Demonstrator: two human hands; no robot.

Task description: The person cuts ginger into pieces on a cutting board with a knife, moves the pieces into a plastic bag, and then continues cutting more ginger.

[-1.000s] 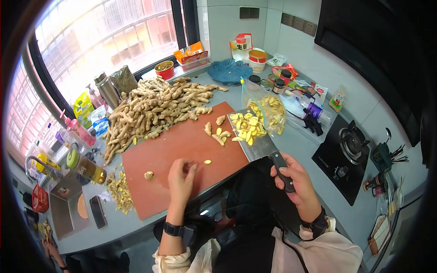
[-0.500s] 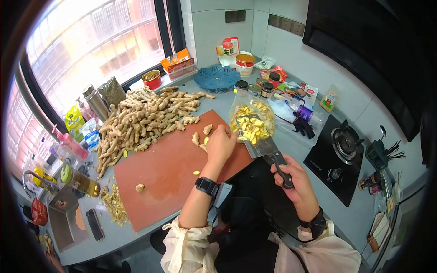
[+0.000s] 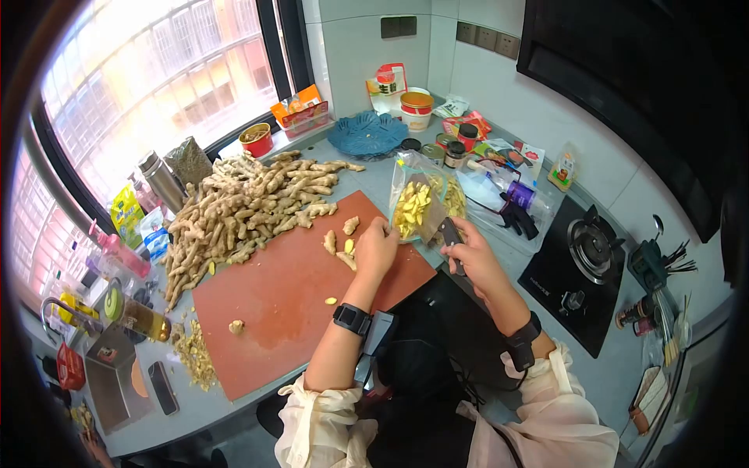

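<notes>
"Cleaver (image 3: 449, 232) tipped up, slices on the move — half a second ago the blade lay flatter at the bag's mouth; now ginger slices (image 3: 412, 207) show through the front of the clear plastic bag (image 3: 403, 178)."

"And the hands, from where you stand?"

"Right hand (image 3: 473, 259) wrapped around the black handle, fingers closed. Left hand (image 3: 376, 248) curled at the bag's near edge, above the right edge of the red-brown board (image 3: 273, 300). Its fingertips are hidden, so I cannot tell whether they pinch the plastic."

"Where does the bag sit?"

"On the counter (image 3: 499, 256), just beside the board's right edge. Small ginger pieces (image 3: 343, 249) lie near that edge, inside the board's far corner."

"What else is around?"

"Whole ginger roots (image 3: 242, 207) heaped along the board's far-left edge — and a blue dish (image 3: 367, 133) toward the counter's far corner."
</notes>
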